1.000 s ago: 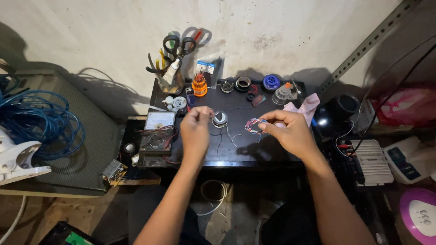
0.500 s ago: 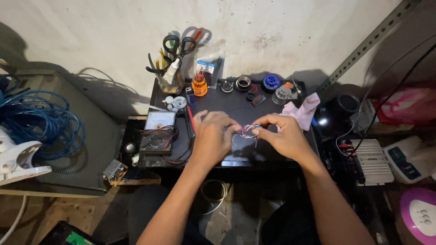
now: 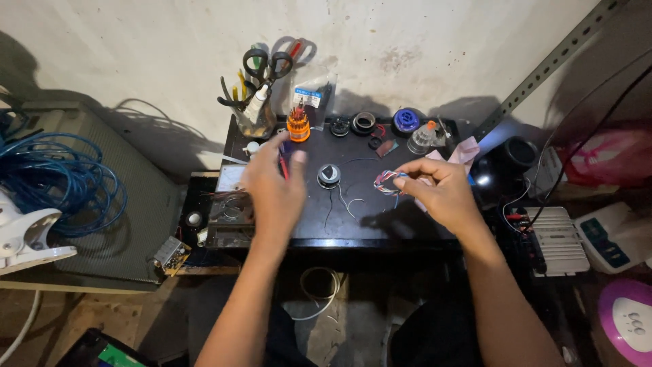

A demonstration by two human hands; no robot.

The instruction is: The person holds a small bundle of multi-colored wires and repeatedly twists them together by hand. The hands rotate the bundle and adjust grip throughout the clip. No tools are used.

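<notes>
1. The left hand [image 3: 273,187] hovers over the left part of the black tabletop [image 3: 380,221], fingers loosely curled around a thin red tool [image 3: 283,163]; the grip is partly hidden.
2. The right hand [image 3: 441,194] pinches a bundle of coloured wires [image 3: 385,181] between thumb and fingers, just above the tabletop.
3. A small round spool [image 3: 329,175] sits between the hands, thin wire trailing from it.
4. An orange screwdriver set [image 3: 297,125] stands behind the left hand.
5. Scissors [image 3: 266,64] stick up from a jar at the wall.

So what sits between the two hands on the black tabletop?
In the head view, a small round spool with loose wire ends lies between the left hand and the right hand, which holds a wire bundle.
</notes>
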